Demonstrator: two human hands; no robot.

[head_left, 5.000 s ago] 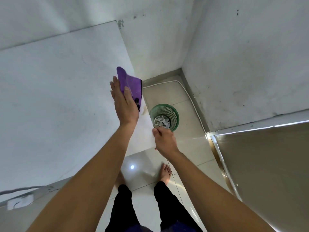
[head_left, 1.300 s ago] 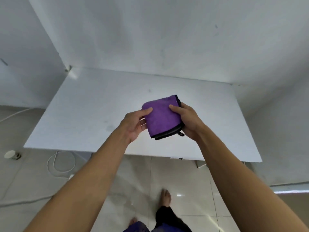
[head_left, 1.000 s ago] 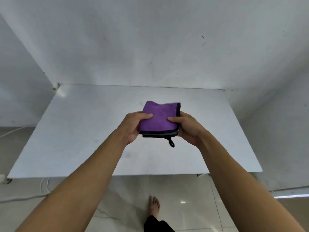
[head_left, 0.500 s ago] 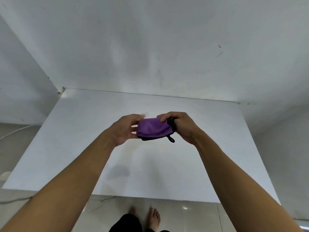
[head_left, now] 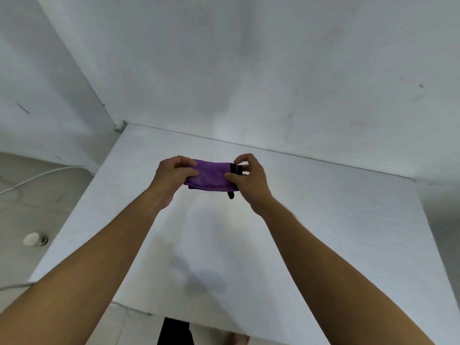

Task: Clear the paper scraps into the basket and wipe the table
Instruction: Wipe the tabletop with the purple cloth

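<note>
Seen from the head camera, you hold a folded purple cloth [head_left: 210, 176] in the air above the middle of the white table [head_left: 323, 220], both arms stretched forward toward twelve o'clock. Your left hand [head_left: 171, 178] is closed on the cloth's nine o'clock end, thumb over the top and fingers curled beneath, while your right hand [head_left: 245, 179] pinches the three o'clock end, thumb and forefinger clamped at its black edging, where a small black loop [head_left: 231, 194] dangles free. The two-handed hold looks meant to gather the cloth into a compact pad before it goes down flat, so the wiping face stays even. The tabletop shows no paper scraps in this view, which suggests the clearing half of the job is finished and the wiping is not yet begun; a faint smudge [head_left: 204, 277] lies on the surface toward six o'clock, between your forearms. The basket is not in view, so its place cannot be told. On the floor at nine o'clock a white cable [head_left: 37, 176] curves along the wall, and a small white round object [head_left: 31, 239] sits near the table's left edge.
</note>
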